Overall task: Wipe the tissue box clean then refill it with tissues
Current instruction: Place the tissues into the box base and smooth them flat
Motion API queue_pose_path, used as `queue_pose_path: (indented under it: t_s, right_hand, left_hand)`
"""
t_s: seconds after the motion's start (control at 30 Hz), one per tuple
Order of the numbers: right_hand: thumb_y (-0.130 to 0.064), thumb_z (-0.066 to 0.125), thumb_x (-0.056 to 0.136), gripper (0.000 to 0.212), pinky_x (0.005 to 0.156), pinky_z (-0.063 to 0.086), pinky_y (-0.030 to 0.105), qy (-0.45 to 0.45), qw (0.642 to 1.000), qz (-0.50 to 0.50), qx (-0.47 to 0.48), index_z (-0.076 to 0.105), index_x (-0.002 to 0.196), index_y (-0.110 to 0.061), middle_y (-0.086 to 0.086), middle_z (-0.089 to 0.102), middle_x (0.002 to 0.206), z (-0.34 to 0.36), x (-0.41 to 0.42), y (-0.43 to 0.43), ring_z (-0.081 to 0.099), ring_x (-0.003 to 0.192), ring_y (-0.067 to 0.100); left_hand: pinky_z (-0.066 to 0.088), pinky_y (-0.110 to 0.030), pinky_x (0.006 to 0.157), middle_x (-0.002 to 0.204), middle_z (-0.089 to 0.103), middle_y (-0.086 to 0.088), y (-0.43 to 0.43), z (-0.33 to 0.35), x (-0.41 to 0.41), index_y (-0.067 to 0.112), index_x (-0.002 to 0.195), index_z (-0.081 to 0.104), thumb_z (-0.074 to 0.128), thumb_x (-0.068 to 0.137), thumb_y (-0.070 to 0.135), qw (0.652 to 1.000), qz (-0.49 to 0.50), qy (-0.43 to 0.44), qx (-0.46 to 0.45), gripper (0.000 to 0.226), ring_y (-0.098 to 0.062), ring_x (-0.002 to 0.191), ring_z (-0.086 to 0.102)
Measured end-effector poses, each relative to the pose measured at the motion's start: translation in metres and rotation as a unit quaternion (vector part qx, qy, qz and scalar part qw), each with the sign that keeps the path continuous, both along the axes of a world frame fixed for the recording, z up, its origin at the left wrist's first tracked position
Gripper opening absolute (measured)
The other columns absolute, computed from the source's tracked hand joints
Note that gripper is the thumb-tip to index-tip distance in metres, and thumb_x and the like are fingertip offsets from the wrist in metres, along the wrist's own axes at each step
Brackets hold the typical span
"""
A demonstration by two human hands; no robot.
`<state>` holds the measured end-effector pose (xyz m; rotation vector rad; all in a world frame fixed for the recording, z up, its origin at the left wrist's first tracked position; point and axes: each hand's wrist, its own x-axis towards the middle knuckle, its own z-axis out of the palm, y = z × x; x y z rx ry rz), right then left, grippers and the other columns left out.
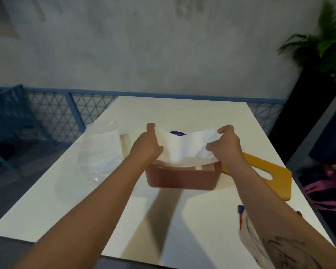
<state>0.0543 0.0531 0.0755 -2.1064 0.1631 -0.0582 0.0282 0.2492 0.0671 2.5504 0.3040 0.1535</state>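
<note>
Both your left hand (146, 146) and right hand (226, 147) pinch the tissue stack (184, 150) with curled fingers. Overhang may crumple against the tissue box (182, 178) rim.

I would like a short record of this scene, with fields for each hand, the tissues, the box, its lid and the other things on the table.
left hand: grips the left end of the tissues
right hand: grips the right end of the tissues
tissues: white stack, bent, over the open tissue box
tissue box: reddish-brown, lid off, on the white table
lid: yellow, slotted, flat on the table right of the box
other: clear plastic wrapper left of the box; cloth by the right forearm
</note>
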Motion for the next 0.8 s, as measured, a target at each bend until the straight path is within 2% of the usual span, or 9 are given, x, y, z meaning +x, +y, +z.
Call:
queue_pose_path:
  t_s: [0.13,0.23,0.4,0.47,0.63,0.7,0.8]
  right_hand:
    - [0.0,0.06,0.081,0.044,0.048,0.033,0.021,0.018,0.996,0.011,-0.089,0.038,0.119,-0.007,0.012,0.054,0.104,-0.005,0.001,0.01,0.05,0.082,0.023]
    - [0.0,0.058,0.083,0.042,0.064,0.039,0.026,0.031,0.99,0.017,-0.135,0.038,0.119,-0.005,0.017,0.056,0.115,-0.009,-0.001,0.013,0.055,0.094,0.03]
    - [-0.003,0.054,0.086,0.04,0.07,0.041,0.027,0.037,0.975,0.033,-0.217,0.038,0.122,-0.005,0.017,0.057,0.117,-0.011,-0.002,0.019,0.058,0.104,0.033]
    - [-0.004,0.052,0.087,0.036,0.072,0.042,0.028,0.045,0.965,0.039,-0.255,0.04,0.121,-0.005,0.016,0.057,0.118,-0.011,-0.003,0.021,0.058,0.106,0.032]
    - [-0.007,0.046,0.093,0.031,0.088,0.046,0.029,0.052,0.909,0.081,-0.405,0.047,0.124,-0.006,0.011,0.055,0.125,-0.012,-0.007,0.03,0.055,0.113,0.025]
    - [-0.005,0.046,0.093,0.03,0.085,0.046,0.028,0.016,0.888,0.085,-0.452,0.051,0.122,-0.008,0.01,0.051,0.124,-0.012,-0.01,0.034,0.052,0.113,0.024]
    - [-0.001,0.048,0.088,0.027,0.072,0.041,0.026,-0.038,0.871,0.088,-0.482,0.057,0.113,-0.007,0.01,0.045,0.119,-0.007,-0.008,0.031,0.046,0.109,0.024]
  left_hand:
    - [0.052,-0.035,0.069,0.096,0.062,-0.009,0.0,-0.009,0.012,0.018,0.142,0.015,0.064,0.08,0.013,0.995,-0.038,0.016,0.09,0.079,-0.025,0.079,0.061]
    - [0.048,-0.031,0.061,0.084,0.056,-0.003,-0.001,-0.012,0.017,0.022,0.144,0.011,0.063,0.08,0.01,0.99,-0.057,0.032,0.124,0.084,-0.02,0.07,0.057]
    - [0.053,-0.034,0.066,0.091,0.06,-0.005,-0.003,-0.017,0.022,0.015,0.141,0.018,0.059,0.08,0.008,0.976,-0.083,0.052,0.192,0.074,-0.021,0.07,0.056]
    - [0.05,-0.032,0.063,0.096,0.062,-0.005,-0.003,-0.018,0.025,0.014,0.139,0.022,0.059,0.08,0.008,0.974,-0.084,0.061,0.203,0.07,-0.02,0.07,0.055]
    - [0.041,-0.028,0.061,0.104,0.062,-0.005,-0.007,-0.018,0.028,0.01,0.131,0.034,0.057,0.082,0.009,0.955,-0.084,0.081,0.272,0.054,-0.022,0.082,0.059]
    - [0.04,-0.028,0.063,0.105,0.061,-0.005,-0.009,-0.017,0.027,0.011,0.128,0.039,0.059,0.082,0.01,0.948,-0.076,0.078,0.299,0.05,-0.022,0.086,0.058]
    - [0.036,-0.028,0.069,0.115,0.05,-0.008,-0.009,-0.012,0.026,0.012,0.126,0.041,0.063,0.079,0.015,0.929,-0.072,0.05,0.361,0.052,-0.023,0.104,0.05]
